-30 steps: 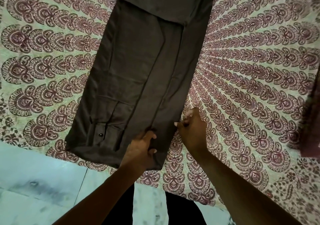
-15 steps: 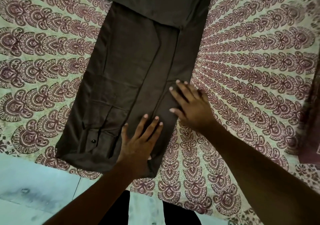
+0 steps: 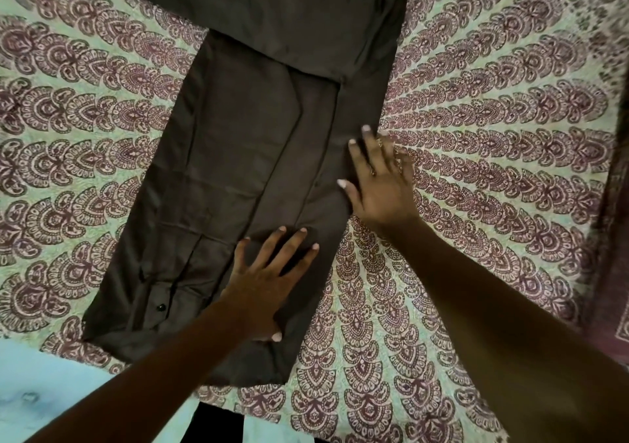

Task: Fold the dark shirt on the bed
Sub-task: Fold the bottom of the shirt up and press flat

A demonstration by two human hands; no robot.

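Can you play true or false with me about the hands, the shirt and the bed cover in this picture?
1. The left hand lies flat on the dark shirt with its fingers straight. True.
2. The right hand is curled into a fist. False: its fingers are spread out straight, at the shirt's right edge.
3. The bed cover is plain white. False: it has a maroon pattern on a pale ground.
4. A small dark button shows near the shirt's lower left end. True.
5. The shirt is scrunched up in a ball. False: it lies flat, folded into a long strip.
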